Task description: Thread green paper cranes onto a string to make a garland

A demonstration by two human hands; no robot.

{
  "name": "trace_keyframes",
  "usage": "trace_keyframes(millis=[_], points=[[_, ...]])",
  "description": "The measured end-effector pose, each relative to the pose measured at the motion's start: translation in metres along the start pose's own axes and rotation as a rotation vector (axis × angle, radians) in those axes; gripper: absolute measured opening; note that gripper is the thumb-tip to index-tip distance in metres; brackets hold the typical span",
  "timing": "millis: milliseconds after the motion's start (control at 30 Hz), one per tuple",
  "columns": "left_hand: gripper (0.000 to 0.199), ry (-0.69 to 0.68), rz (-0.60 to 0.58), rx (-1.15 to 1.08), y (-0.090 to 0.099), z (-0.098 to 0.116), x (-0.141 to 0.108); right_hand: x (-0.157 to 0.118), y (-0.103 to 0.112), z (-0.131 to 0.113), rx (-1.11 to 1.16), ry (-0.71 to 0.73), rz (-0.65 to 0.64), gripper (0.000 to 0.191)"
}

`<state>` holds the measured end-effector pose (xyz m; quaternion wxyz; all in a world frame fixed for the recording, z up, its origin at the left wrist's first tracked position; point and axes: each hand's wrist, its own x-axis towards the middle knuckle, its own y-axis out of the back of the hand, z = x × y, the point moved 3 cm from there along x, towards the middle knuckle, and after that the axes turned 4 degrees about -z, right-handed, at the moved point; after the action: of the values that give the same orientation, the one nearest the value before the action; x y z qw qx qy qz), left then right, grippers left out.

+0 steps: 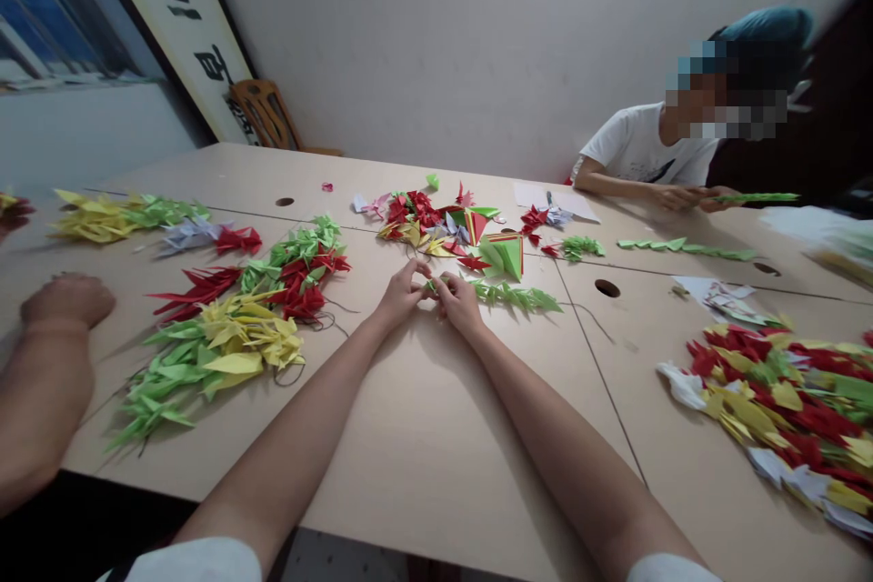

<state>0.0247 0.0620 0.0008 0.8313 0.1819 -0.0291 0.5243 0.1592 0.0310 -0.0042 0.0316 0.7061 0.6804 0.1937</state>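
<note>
Over the middle of the table, my left hand and my right hand meet with fingers pinched together. Between them is the left end of a string of green folded-paper cranes. The rest of this string lies to the right on the tabletop, and a dark thread trails from its far end. My fingers hide the exact piece being pinched. Just beyond my hands lie a stack of green square paper and a heap of red, yellow and lilac paper cranes.
Strings of coloured cranes lie left, and a large pile lies right. A co-worker's arm rests at the left edge. Across the table, another person holds a green strip. Round cable holes pierce the tabletop.
</note>
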Motion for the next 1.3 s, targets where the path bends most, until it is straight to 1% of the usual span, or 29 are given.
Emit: trace_keyframes(millis=[100, 167, 233, 267, 333, 400, 433, 500, 600, 700, 800, 867, 967, 1133, 1200, 1300], points=[[0.037, 0.038, 0.046, -0.046, 0.002, -0.004, 0.001, 0.003, 0.0, 0.005, 0.085, -0.018, -0.013, 0.032], [0.041, 0.066, 0.126, -0.04, 0.006, -0.007, 0.002, 0.004, -0.001, 0.007, 0.168, -0.052, -0.024, 0.03], [0.036, 0.074, 0.194, 0.013, 0.009, -0.009, 0.002, 0.004, -0.002, 0.009, 0.216, -0.094, -0.057, 0.03], [0.032, 0.062, 0.199, 0.046, 0.01, -0.009, 0.003, 0.003, -0.003, 0.01, 0.217, -0.105, -0.074, 0.029], [0.029, 0.02, 0.153, 0.107, 0.009, -0.008, 0.003, 0.003, -0.003, 0.01, 0.18, -0.102, -0.087, 0.027], [0.029, -0.013, 0.087, 0.16, 0.006, -0.007, 0.002, 0.003, -0.003, 0.011, 0.132, -0.085, -0.082, 0.026], [0.03, -0.02, 0.072, 0.189, 0.005, -0.006, 0.002, 0.004, -0.003, 0.011, 0.11, -0.073, -0.087, 0.027], [0.031, -0.027, 0.081, 0.237, 0.004, -0.004, 0.001, 0.005, -0.004, 0.012, 0.074, -0.039, -0.124, 0.031], [0.032, -0.017, 0.122, 0.263, 0.004, -0.001, 0.0, 0.007, -0.006, 0.012, 0.025, 0.016, -0.171, 0.043], [0.032, -0.018, 0.133, 0.289, 0.003, 0.001, 0.001, 0.008, -0.005, 0.012, 0.023, 0.03, -0.155, 0.046], [0.038, -0.029, 0.077, 0.303, 0.002, 0.001, 0.002, 0.008, -0.005, 0.014, 0.045, 0.025, -0.116, 0.043], [0.044, -0.022, 0.038, 0.273, 0.001, -0.001, 0.003, 0.008, -0.005, 0.015, 0.05, 0.028, -0.105, 0.042], [0.047, 0.005, 0.028, 0.182, 0.002, -0.003, 0.004, 0.008, -0.005, 0.015, 0.104, 0.016, -0.121, 0.043], [0.049, 0.035, -0.012, -0.1, -0.004, -0.001, 0.003, 0.009, -0.008, 0.012, 0.295, -0.074, -0.193, 0.056], [0.05, 0.048, 0.004, -0.226, -0.009, 0.001, 0.003, 0.008, -0.008, 0.008, 0.359, -0.085, -0.21, 0.057], [0.049, 0.055, 0.067, -0.344, -0.013, 0.003, 0.001, 0.006, -0.008, 0.004, 0.434, -0.084, -0.206, 0.054]])
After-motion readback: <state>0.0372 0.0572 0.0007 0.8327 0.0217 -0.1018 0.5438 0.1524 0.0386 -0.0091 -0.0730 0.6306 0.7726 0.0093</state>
